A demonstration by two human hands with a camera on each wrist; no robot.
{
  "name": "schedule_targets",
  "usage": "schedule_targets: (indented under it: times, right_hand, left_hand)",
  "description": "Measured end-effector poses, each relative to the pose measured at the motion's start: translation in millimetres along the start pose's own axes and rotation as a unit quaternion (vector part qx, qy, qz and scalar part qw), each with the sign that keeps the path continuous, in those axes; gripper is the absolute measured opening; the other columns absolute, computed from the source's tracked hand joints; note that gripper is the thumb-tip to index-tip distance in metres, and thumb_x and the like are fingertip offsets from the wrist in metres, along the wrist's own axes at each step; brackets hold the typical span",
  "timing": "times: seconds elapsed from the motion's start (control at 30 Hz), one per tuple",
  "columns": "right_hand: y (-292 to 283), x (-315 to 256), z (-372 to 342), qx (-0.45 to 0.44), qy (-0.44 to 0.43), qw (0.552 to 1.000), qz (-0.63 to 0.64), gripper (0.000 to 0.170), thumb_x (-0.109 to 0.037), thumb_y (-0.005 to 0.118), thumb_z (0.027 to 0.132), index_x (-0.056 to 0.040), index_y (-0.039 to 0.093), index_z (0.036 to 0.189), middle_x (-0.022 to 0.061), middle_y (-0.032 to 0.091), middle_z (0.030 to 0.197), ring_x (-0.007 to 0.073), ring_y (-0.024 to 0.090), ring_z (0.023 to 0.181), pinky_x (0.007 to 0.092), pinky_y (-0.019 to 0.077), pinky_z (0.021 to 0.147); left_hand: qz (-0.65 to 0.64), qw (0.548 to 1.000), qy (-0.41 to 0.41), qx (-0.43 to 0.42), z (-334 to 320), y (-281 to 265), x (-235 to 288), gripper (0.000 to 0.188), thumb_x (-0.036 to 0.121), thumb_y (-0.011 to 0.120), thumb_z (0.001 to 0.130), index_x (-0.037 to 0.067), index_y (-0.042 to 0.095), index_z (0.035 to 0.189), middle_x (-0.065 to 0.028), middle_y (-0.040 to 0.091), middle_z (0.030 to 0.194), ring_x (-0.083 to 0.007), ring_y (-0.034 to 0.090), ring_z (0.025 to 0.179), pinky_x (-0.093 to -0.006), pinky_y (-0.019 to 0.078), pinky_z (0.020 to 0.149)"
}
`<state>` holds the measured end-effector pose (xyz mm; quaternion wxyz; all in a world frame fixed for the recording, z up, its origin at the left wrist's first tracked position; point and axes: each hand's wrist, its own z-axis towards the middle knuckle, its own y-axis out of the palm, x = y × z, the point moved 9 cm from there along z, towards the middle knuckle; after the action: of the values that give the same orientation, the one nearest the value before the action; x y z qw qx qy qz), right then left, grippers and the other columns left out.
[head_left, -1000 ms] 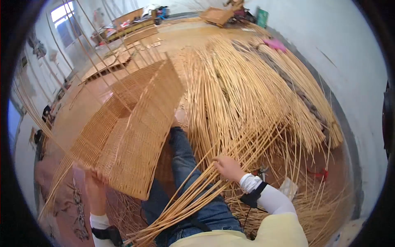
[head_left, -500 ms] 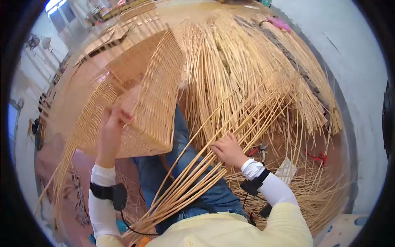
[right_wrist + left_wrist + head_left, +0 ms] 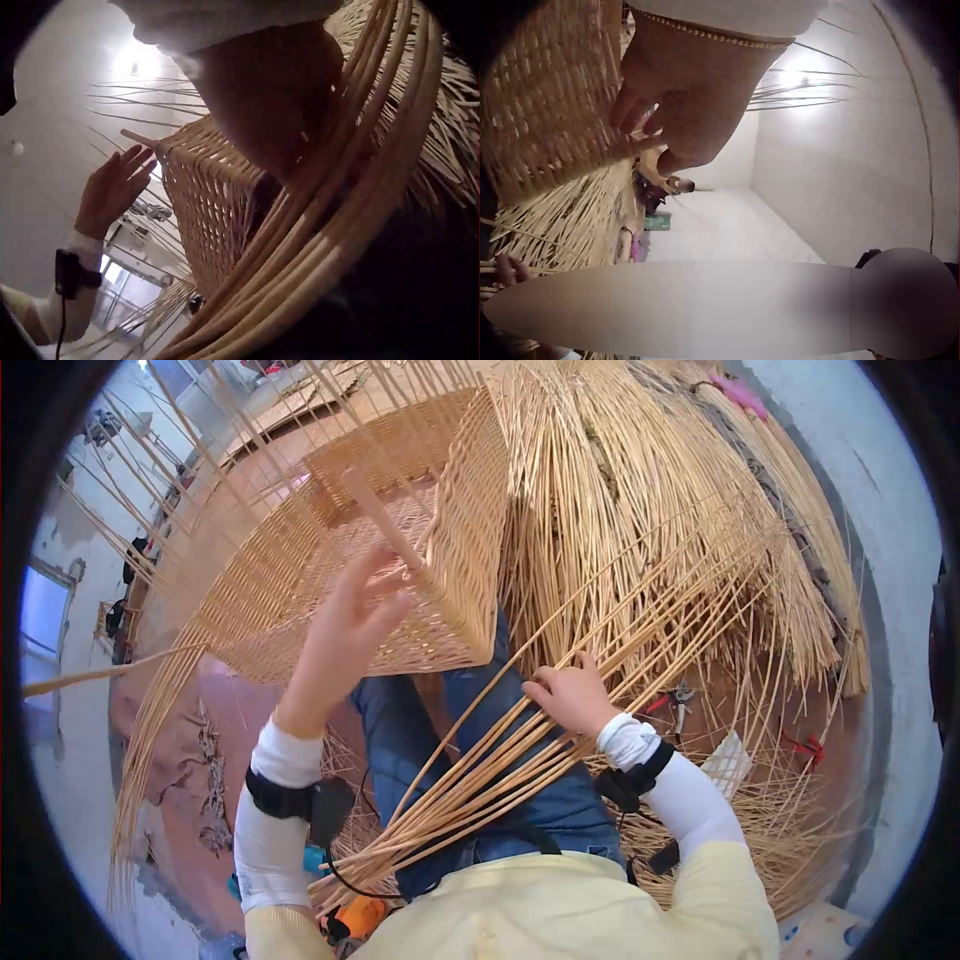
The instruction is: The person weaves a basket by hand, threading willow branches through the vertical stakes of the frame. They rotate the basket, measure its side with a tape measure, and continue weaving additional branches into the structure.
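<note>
A woven wicker basket with long upright rods leans tilted beyond the person's knees. A thick post juts from its near top corner. Beside this post is the left hand, its fingers extended and apart; the right wrist view shows the fingertips close to the post. A bundle of thin wicker rods runs diagonally over the lap. The right hand is on that bundle, its fingers curled around some rods. In the right wrist view this hand is dark and its fingertips are hidden.
A big heap of loose rods spreads over the floor at the right. Pruning shears and a red-handled tool lie near it. An orange-and-black object is beside the left hip. Long rods trail from the basket's left corner.
The left hand has left the basket's lower left corner and moved up and right to the corner post. The basket has turned and tilted. The right hand stays on the rod bundle.
</note>
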<state>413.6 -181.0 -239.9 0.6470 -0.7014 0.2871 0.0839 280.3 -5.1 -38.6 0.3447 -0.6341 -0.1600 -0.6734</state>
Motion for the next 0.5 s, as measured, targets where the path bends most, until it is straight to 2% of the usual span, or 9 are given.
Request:
schedule_targets:
  times: [0.07, 0.1, 0.13, 0.2, 0.23, 0.37, 0.4, 0.47, 0.5]
  right_hand:
    - [0, 12, 0, 0.045, 0.047, 0.991, 0.115, 0.039, -0.043, 0.052, 0.092, -0.0089, 0.071, 0.097, 0.0113, 0.069, 0.073, 0.0296, 0.066, 0.074, 0.0482, 0.026, 0.107]
    - [-6, 12, -2, 0.064, 0.055, 0.988, 0.133, 0.034, -0.037, 0.058, 0.09, -0.006, 0.072, 0.094, 0.0114, 0.07, 0.074, 0.0257, 0.068, 0.074, 0.0455, 0.0391, 0.097]
    - [-8, 8, -4, 0.064, 0.055, 0.987, 0.133, 0.034, -0.037, 0.058, 0.09, -0.006, 0.072, 0.094, 0.0114, 0.07, 0.074, 0.0257, 0.068, 0.074, 0.0455, 0.0391, 0.097]
    - [-16, 25, -12, 0.154, 0.149, 0.906, 0.364, 0.026, -0.027, 0.064, 0.087, -0.0026, 0.07, 0.094, 0.0107, 0.069, 0.072, 0.0185, 0.068, 0.075, 0.0376, 0.0505, 0.075]
    - [-4, 40, -10, 0.182, 0.142, 0.873, 0.431, 0.02, -0.018, 0.065, 0.088, -0.0009, 0.065, 0.098, 0.0091, 0.069, 0.075, 0.0139, 0.068, 0.076, 0.0283, 0.0499, 0.058]
    - [-27, 44, -22, 0.26, 0.148, 0.755, 0.583, 0.023, -0.017, 0.061, 0.093, -0.004, 0.049, 0.108, 0.008, 0.067, 0.086, 0.0127, 0.063, 0.069, 0.0216, 0.0462, 0.057]
    - [-35, 45, -19, 0.259, 0.143, 0.759, 0.58, 0.023, -0.017, 0.061, 0.093, -0.004, 0.049, 0.108, 0.008, 0.067, 0.086, 0.0127, 0.063, 0.069, 0.0216, 0.0462, 0.057]
    - [-47, 55, -18, 0.327, 0.155, 0.66, 0.658, 0.017, -0.013, 0.059, 0.094, -0.0044, 0.048, 0.105, 0.008, 0.068, 0.088, 0.0098, 0.058, 0.062, 0.022, 0.0432, 0.052]
    - [-45, 58, -13, 0.322, 0.18, 0.619, 0.693, 0.012, -0.013, 0.058, 0.095, -0.0062, 0.051, 0.101, 0.0045, 0.066, 0.084, 0.0088, 0.057, 0.062, 0.0218, 0.0429, 0.052]
  left_hand:
    - [0.137, 0.986, -0.063, -0.07, -43, -9, -32, 0.041, 0.021, 0.064, 0.092, 0.0, 0.054, 0.126, -0.013, 0.06, 0.123, -0.0206, 0.061, 0.107, -0.0332, 0.049, 0.09]
    - [0.207, 0.967, -0.099, -0.111, -67, -6, -53, 0.037, 0.023, 0.064, 0.092, 0.0, 0.058, 0.12, -0.0148, 0.063, 0.116, -0.0221, 0.063, 0.101, -0.0339, 0.0505, 0.086]
    - [0.274, 0.94, -0.135, -0.152, -95, -1, -77, 0.035, 0.024, 0.065, 0.091, -0.001, 0.062, 0.114, -0.0166, 0.067, 0.11, -0.0236, 0.066, 0.095, -0.0346, 0.052, 0.082]
    - [0.286, 0.911, -0.169, -0.242, -149, 20, -117, 0.036, 0.026, 0.063, 0.091, -0.002, 0.061, 0.113, -0.0194, 0.069, 0.096, -0.027, 0.067, 0.084, -0.0362, 0.0526, 0.078]
    - [0.247, 0.909, -0.233, -0.242, -168, 28, -129, 0.036, 0.027, 0.062, 0.092, -0.002, 0.061, 0.112, -0.0193, 0.069, 0.095, -0.0277, 0.067, 0.084, -0.0368, 0.0524, 0.078]
    - [0.186, 0.906, -0.337, -0.175, -184, 18, -135, 0.037, 0.027, 0.062, 0.092, -0.003, 0.061, 0.113, -0.0208, 0.067, 0.102, -0.0305, 0.066, 0.087, -0.0387, 0.0518, 0.079]
    - [0.182, 0.909, -0.333, -0.17, -186, 18, -137, 0.037, 0.027, 0.062, 0.092, -0.003, 0.061, 0.113, -0.0208, 0.067, 0.102, -0.0305, 0.066, 0.087, -0.0387, 0.0518, 0.079]
    - [0.273, 0.95, -0.129, -0.084, -167, 6, -99, 0.044, 0.027, 0.065, 0.09, -0.002, 0.056, 0.121, -0.0225, 0.064, 0.113, -0.0315, 0.065, 0.094, -0.0385, 0.0516, 0.081]
    - [0.234, 0.951, -0.182, -0.087, -173, 11, -100, 0.052, 0.027, 0.067, 0.089, -0.001, 0.049, 0.129, -0.0237, 0.061, 0.117, -0.0346, 0.063, 0.1, -0.0397, 0.0511, 0.085]
